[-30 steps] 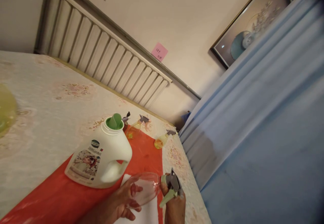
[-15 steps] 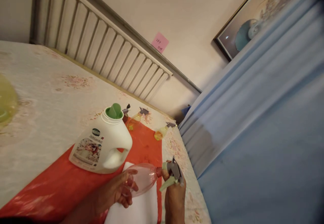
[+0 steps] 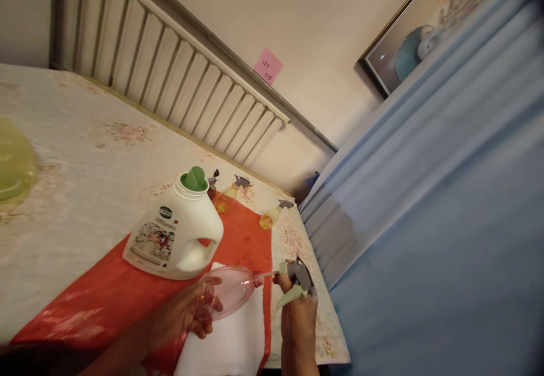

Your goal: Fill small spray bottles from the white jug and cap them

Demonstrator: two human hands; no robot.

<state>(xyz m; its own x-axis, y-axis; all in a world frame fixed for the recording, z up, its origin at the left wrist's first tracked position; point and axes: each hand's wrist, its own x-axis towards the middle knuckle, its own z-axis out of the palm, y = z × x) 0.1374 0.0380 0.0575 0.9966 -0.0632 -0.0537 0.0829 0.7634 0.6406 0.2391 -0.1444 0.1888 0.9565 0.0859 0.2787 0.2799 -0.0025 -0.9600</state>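
Observation:
My left hand (image 3: 187, 316) is wrapped around a clear pinkish spray bottle (image 3: 232, 288), held on its side above a white cloth (image 3: 238, 342). My right hand (image 3: 297, 313) grips the grey and green trigger sprayer head (image 3: 297, 282), pulled a little away from the bottle's neck, with its thin tube still running into the bottle. Just behind them, a white detergent jug (image 3: 176, 234) with an open green spout stands on a red mat (image 3: 106, 297).
Further back on the red mat, three small spray bottles (image 3: 232, 195) with yellow-orange liquid stand near the table's far edge. A yellow-green bowl (image 3: 12, 166) sits at the left. Blue curtain (image 3: 425, 195) hangs close on the right; a radiator (image 3: 170, 76) runs behind the floral tablecloth (image 3: 85, 155).
The sprayer head was seated on the bottle's neck before; now my right hand has drawn it out to the right, and the tube shows. The view has shifted slightly.

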